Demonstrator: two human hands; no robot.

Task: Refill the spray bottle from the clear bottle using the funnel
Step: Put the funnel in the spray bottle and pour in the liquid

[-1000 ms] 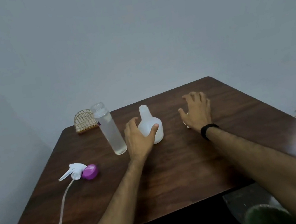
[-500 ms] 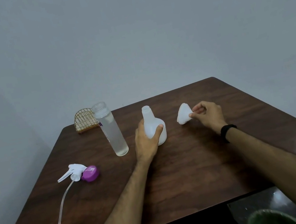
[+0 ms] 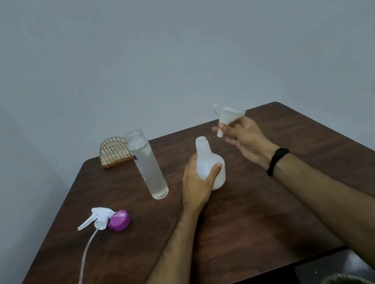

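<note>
The white spray bottle [image 3: 210, 160] stands upright mid-table with its neck uncapped. My left hand [image 3: 197, 184] grips its lower body from the left. My right hand [image 3: 242, 137] holds the white funnel [image 3: 228, 116] in the air, up and to the right of the bottle's neck, wide end up and spout pointing down-left. The tall clear bottle [image 3: 149, 166] stands uncapped to the left, nearly full of clear liquid. The spray head [image 3: 99, 217] with its long tube lies on the table at the left.
A purple cap [image 3: 119, 220] lies beside the spray head. A small gold wire rack [image 3: 114, 152] sits at the back-left corner of the dark wooden table [image 3: 256, 224]. A green bin [image 3: 344, 282] shows below the table's near right edge.
My right hand picked the funnel up off the table and raised it above and right of the spray bottle. My left hand closed around the spray bottle's body.
</note>
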